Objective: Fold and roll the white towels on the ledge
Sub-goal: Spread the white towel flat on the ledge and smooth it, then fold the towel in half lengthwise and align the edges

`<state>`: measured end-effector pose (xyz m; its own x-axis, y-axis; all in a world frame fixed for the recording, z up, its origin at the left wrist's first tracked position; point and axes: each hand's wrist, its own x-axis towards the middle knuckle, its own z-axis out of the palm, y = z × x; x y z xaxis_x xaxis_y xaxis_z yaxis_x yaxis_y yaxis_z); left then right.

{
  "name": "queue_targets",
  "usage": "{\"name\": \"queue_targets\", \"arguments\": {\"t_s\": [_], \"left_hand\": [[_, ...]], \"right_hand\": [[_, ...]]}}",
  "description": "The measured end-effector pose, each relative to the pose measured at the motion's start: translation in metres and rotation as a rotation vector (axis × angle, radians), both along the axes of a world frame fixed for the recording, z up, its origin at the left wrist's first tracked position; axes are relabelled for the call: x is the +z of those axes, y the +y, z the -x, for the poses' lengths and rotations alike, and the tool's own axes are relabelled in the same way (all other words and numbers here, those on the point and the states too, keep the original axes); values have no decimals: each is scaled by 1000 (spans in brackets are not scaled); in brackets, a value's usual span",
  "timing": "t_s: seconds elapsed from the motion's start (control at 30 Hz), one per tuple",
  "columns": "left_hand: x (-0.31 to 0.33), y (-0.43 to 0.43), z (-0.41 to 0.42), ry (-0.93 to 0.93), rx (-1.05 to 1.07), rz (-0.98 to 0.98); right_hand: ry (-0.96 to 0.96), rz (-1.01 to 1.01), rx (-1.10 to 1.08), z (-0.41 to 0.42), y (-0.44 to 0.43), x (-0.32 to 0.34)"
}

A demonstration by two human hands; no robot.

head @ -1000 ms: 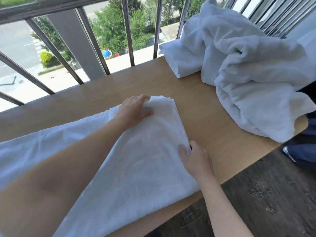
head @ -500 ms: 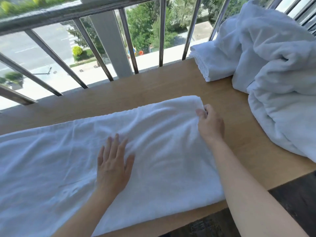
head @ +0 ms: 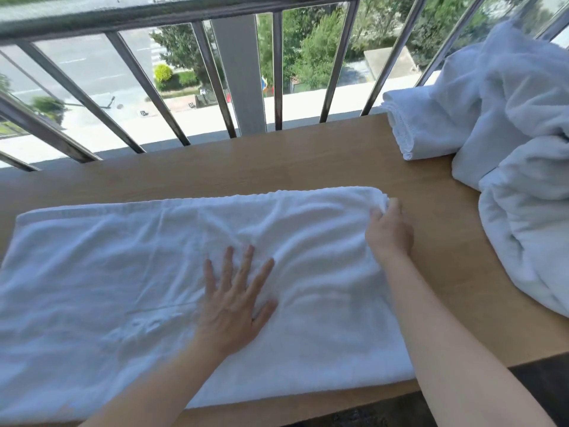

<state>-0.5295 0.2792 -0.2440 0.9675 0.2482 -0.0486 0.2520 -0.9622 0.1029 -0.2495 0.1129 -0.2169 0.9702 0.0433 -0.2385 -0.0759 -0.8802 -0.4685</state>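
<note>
A white towel [head: 123, 272] lies folded into a long band across the wooden ledge [head: 277, 161], reaching from the left edge of view to right of centre. My left hand [head: 235, 298] rests flat on its middle, fingers spread. My right hand [head: 389, 232] pinches the towel's far right corner. The cloth between the two hands is creased. At the right a heap of loose white towels [head: 523, 167] sits on the ledge, with a folded towel [head: 412, 121] beside it near the railing.
A metal railing [head: 277, 72] with slanted bars runs along the ledge's far side, with street and trees far below. Bare wood shows between the flat towel and the heap. Dark floor [head: 538, 380] lies below the ledge's near edge at the right.
The towel went from lying slanted to lying straight along the ledge. My left hand moved from the far corner to the towel's middle and flattened; my right hand moved up to the far right corner.
</note>
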Motion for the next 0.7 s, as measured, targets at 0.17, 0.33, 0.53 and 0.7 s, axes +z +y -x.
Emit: {"name": "queue_targets", "arguments": {"t_s": [0.17, 0.33, 0.53, 0.7], "left_hand": [[-4, -25, 6, -43, -158, 40], [-1, -32, 3, 28, -219, 102], [4, -22, -5, -127, -242, 342], [8, -4, -27, -112, -16, 131]], "right_hand": [[-212, -62, 134, -22, 16, 2], [-259, 126, 134, -1, 29, 10], [-193, 102, 874, 109, 50, -9], [-215, 293, 822, 72, 25, -27]]}}
